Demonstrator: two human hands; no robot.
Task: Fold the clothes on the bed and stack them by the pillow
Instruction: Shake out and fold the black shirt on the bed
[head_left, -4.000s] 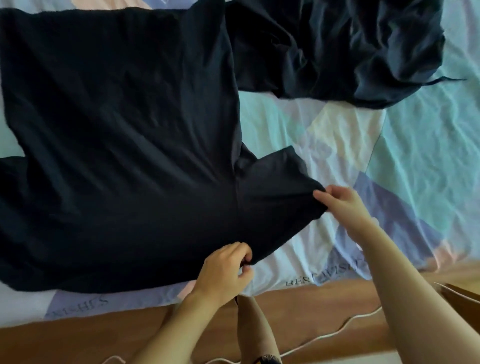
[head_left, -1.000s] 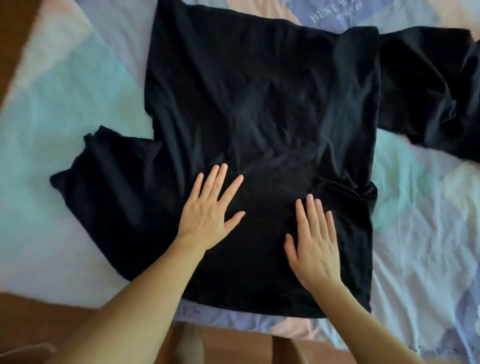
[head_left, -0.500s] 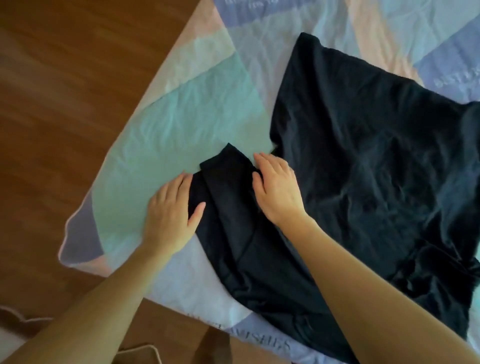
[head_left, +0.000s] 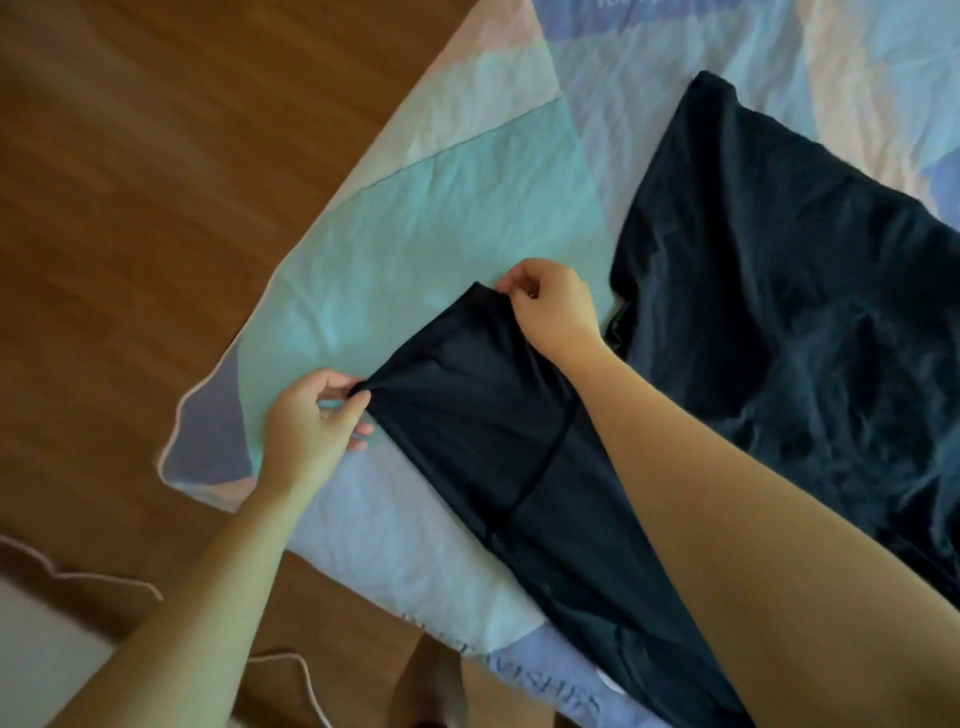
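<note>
1. Head view, looking down: both bare forearms reach in from the near edge over the near left corner of the bed.
2. Left hand (head_left: 311, 421) has its fingers curled, thumb and fingertips pinching the near left corner of the sleeve (head_left: 467, 395) hem.
3. Right hand (head_left: 550, 304), farther and to the right, pinches the far corner of the same hem with bent fingers, wrist bent down.
4. Sleeve edge is stretched taut between the two hands and lifted slightly off the sheet.
5. Dark T-shirt (head_left: 779, 312) lies spread flat on the bed, body running to the far right; the sleeve juts out toward the left.
6. Right forearm crosses over the shirt's near part and hides the cloth beneath it.
7. Bedsheet (head_left: 431, 234), patchwork of teal, lilac, pink and white, wrinkled, with printed lettering near the near edge.
8. Wooden floor (head_left: 156, 182) fills the left side; a white cable (head_left: 311, 686) trails across it near the bed's near edge.
</note>
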